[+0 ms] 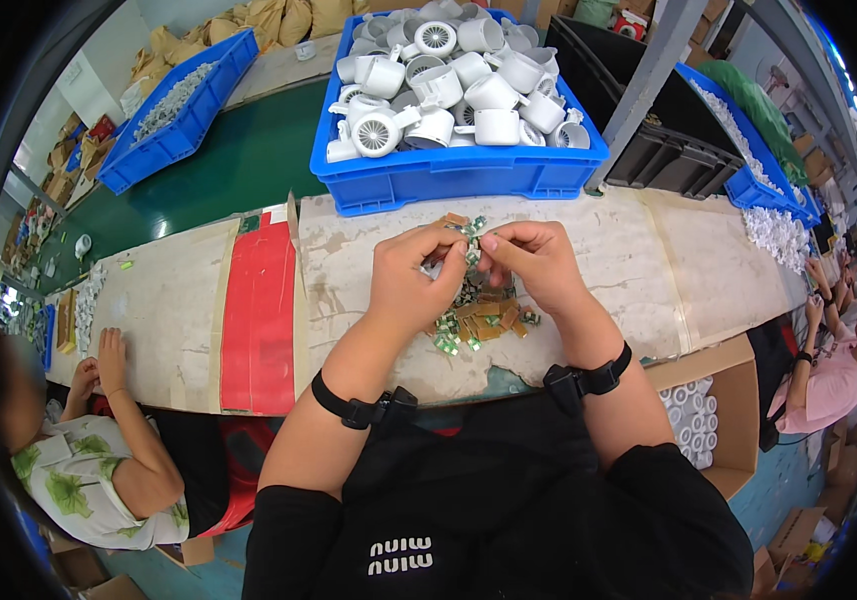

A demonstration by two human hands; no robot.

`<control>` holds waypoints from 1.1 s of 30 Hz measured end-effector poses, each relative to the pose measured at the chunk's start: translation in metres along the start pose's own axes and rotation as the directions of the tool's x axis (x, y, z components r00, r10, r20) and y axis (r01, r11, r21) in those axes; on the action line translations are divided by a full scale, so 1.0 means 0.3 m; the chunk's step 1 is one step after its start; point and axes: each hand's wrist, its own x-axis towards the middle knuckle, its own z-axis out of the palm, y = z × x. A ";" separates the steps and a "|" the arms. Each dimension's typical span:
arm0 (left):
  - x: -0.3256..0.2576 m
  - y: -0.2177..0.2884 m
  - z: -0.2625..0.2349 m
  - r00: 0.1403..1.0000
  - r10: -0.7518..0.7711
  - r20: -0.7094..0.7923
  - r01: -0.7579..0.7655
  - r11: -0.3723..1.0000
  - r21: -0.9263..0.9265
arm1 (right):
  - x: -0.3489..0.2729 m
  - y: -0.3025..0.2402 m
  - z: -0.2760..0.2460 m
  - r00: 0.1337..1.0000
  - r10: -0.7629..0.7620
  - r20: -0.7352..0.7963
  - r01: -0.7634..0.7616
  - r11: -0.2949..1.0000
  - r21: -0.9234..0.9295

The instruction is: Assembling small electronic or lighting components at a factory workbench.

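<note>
My left hand (414,275) and my right hand (541,268) meet above the table, fingertips pinched close together. Between them is a small green circuit board (474,228), which both hands appear to grip. Its details are too small to make out. Just below and behind my fingers lies a pile of small circuit boards (484,322), some green and some with brown-orange backing. My hands hide part of the pile. Each of my wrists wears a black strap with a small block.
Beyond my hands stands a blue crate (449,182) heaped with white plastic housings. A grey post (644,95) and a black crate (677,150) are right of it. Red sheeting (259,315) crosses the cardboard-covered table (349,215). A carton (739,430) holds white rings. Co-workers sit on both sides.
</note>
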 end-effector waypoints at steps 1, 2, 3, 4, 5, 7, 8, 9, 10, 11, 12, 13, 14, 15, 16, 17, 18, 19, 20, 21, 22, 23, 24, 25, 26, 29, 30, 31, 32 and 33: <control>-0.001 -0.007 0.000 1.000 -0.028 0.000 0.028 0.999 -0.046 | -0.001 -0.001 0.000 1.000 0.000 -0.001 0.000 1.000 0.002; -0.002 -0.010 0.000 0.998 -0.055 0.001 0.055 0.994 -0.092 | -0.001 -0.003 0.001 1.000 -0.017 0.010 0.017 1.000 -0.001; -0.002 -0.008 0.002 0.998 -0.055 0.003 0.055 0.994 -0.093 | -0.002 -0.003 -0.001 0.999 -0.035 0.020 0.035 0.999 -0.005; -0.002 -0.005 0.004 0.998 -0.064 0.005 0.064 0.992 -0.109 | -0.003 -0.004 -0.001 0.999 -0.035 0.018 0.035 0.999 -0.004; -0.002 -0.003 0.006 0.997 -0.072 0.006 0.073 0.989 -0.125 | -0.005 -0.006 0.000 1.000 -0.026 0.005 0.027 1.000 -0.013; -0.003 -0.007 0.005 0.998 -0.063 0.017 0.064 0.994 -0.086 | -0.006 -0.010 -0.001 1.000 -0.021 -0.007 0.020 1.000 -0.023; -0.002 -0.009 0.005 0.998 -0.056 0.028 0.057 0.997 -0.047 | -0.006 -0.010 -0.002 1.000 -0.021 -0.002 0.021 0.999 -0.027; -0.002 -0.010 0.004 0.998 -0.055 0.028 0.056 0.997 -0.047 | -0.006 -0.009 -0.002 1.000 -0.022 0.003 0.022 0.999 -0.031; -0.002 -0.010 0.004 0.998 -0.042 0.036 0.043 0.999 -0.020 | -0.007 -0.011 0.001 1.000 -0.022 0.004 0.022 0.999 -0.031; -0.002 -0.010 0.003 0.999 -0.030 0.044 0.030 1.000 0.006 | -0.010 -0.015 0.005 1.000 -0.020 -0.008 0.020 0.999 -0.047; -0.003 -0.011 0.004 0.999 -0.029 0.043 0.029 1.000 0.007 | -0.012 -0.018 0.009 1.000 -0.019 -0.020 0.018 0.998 -0.063; -0.005 -0.012 0.007 0.999 -0.031 0.038 0.031 0.999 0.007 | -0.014 -0.018 0.012 1.000 -0.020 -0.018 0.019 0.998 -0.063; -0.008 -0.014 0.011 0.999 -0.034 0.033 0.033 0.999 0.007 | -0.017 -0.018 0.015 1.000 -0.009 -0.028 0.007 0.997 -0.076; -0.011 -0.018 0.015 0.999 -0.033 0.031 0.033 0.999 0.008 | -0.018 -0.019 0.018 0.999 0.002 -0.037 -0.005 0.996 -0.088; -0.014 -0.021 0.020 0.998 -0.049 0.027 0.050 0.999 -0.020 | -0.018 -0.016 0.020 0.999 0.001 -0.035 -0.004 0.996 -0.089; -0.018 -0.024 0.024 0.998 -0.066 0.024 0.067 0.997 -0.048 | -0.017 -0.013 0.023 0.999 -0.008 -0.047 0.003 0.995 -0.097; -0.018 -0.021 0.026 0.998 -0.066 0.022 0.067 0.997 -0.048 | -0.017 -0.010 0.026 0.998 -0.016 -0.059 0.010 0.994 -0.105; -0.019 -0.017 0.027 0.998 -0.065 0.011 0.066 0.996 -0.063 | -0.018 -0.011 0.029 0.998 -0.016 -0.057 0.010 0.994 -0.105; -0.019 -0.013 0.026 0.998 -0.065 -0.001 0.064 0.995 -0.078 | -0.020 -0.013 0.033 0.997 -0.041 -0.064 0.033 0.992 -0.123; -0.018 -0.011 0.021 0.998 -0.064 0.000 0.064 0.995 -0.079 | -0.021 -0.014 0.034 0.995 -0.067 -0.072 0.057 0.988 -0.140; -0.017 -0.009 0.015 0.995 -0.084 0.057 0.090 0.990 -0.111 | -0.020 -0.011 0.032 0.995 -0.068 -0.072 0.057 0.988 -0.140; -0.016 -0.008 0.009 0.988 -0.101 0.115 0.117 0.983 -0.142 | -0.019 -0.006 0.027 0.992 -0.103 -0.078 0.092 0.987 -0.130; -0.013 -0.007 0.004 0.988 -0.102 0.115 0.118 0.983 -0.142 | -0.019 -0.001 0.024 0.987 -0.137 -0.084 0.127 0.985 -0.120; -0.007 -0.008 0.000 0.991 -0.072 0.113 0.085 0.989 -0.119 | -0.019 0.000 0.021 0.987 -0.137 -0.083 0.126 0.985 -0.120; -0.005 -0.008 -0.003 0.993 -0.042 0.112 0.053 0.994 -0.096 | -0.019 0.001 0.018 0.987 -0.147 -0.071 0.137 0.982 -0.128; -0.012 -0.018 -0.008 0.966 -0.180 0.184 0.234 0.913 -0.334 | -0.018 0.003 0.009 0.985 -0.170 -0.031 0.163 0.975 -0.150; -0.010 -0.013 -0.011 0.966 -0.180 0.185 0.234 0.913 -0.333 | -0.018 0.004 0.006 0.983 -0.181 -0.008 0.177 0.970 -0.167; -0.006 -0.007 -0.015 0.952 -0.224 0.206 0.286 0.892 -0.350 | -0.018 0.001 0.006 0.983 -0.182 -0.009 0.178 0.970 -0.166; -0.002 -0.003 -0.019 0.936 -0.267 0.229 0.337 0.868 -0.366 | -0.020 -0.005 0.007 0.981 -0.193 0.005 0.190 0.966 -0.176; 0.000 -0.006 -0.025 0.936 -0.267 0.230 0.337 0.868 -0.365 | -0.023 -0.009 0.008 0.979 -0.203 0.019 0.203 0.961 -0.186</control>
